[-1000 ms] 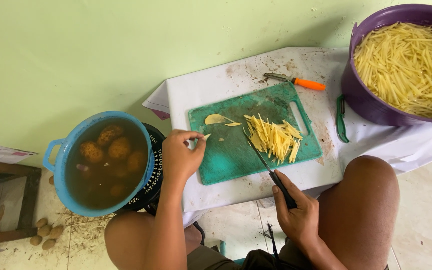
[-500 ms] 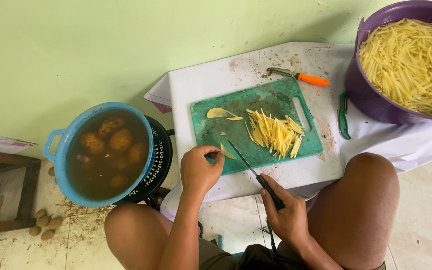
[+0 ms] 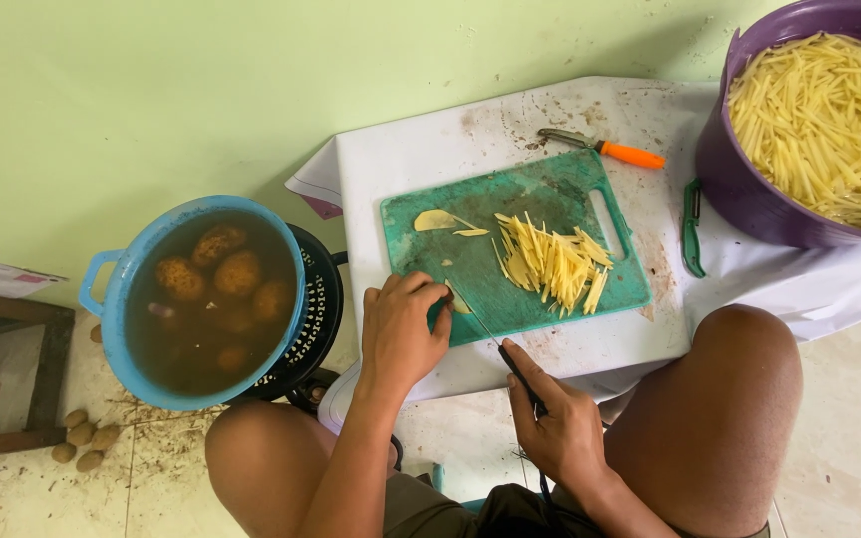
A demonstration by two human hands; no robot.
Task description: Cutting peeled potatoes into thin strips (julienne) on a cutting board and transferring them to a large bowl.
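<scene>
1. Two hands were at work over the green cutting board point(image 3: 550, 204), which lay on the white bench point(image 3: 421, 149) in front of my knees.
2. My left hand point(image 3: 403, 334) curled over the near edge of the board, its grip narrow, fingertips pinching a small pale potato slice point(image 3: 458, 302) flat against the plastic.
3. My right hand point(image 3: 558, 423) sat closed around the dark handle of the knife point(image 3: 495, 344), just right of and behind the left; the thin blade ran forward and leftward to the slice, its tip almost touching my left fingertips.
4. Ahead and to the right of both grips lay the pile of cut potato sticks point(image 3: 553, 261); further ahead of the left hand were two loose slices point(image 3: 437, 220).
5. Well to the left of my left hand stood the blue pot point(image 3: 110, 267) of murky water with whole potatoes point(image 3: 213, 269) in it; far right and forward sat the purple basin point(image 3: 749, 199) heaped with finished sticks.
6. An orange-handled peeler point(image 3: 605, 147) lay beyond the board, untouched.
7. To cut well here, I judged the left fingertips should tuck back behind the knuckles, the slice should stay flat, and the strokes should run parallel and even so the sticks match the pile.
</scene>
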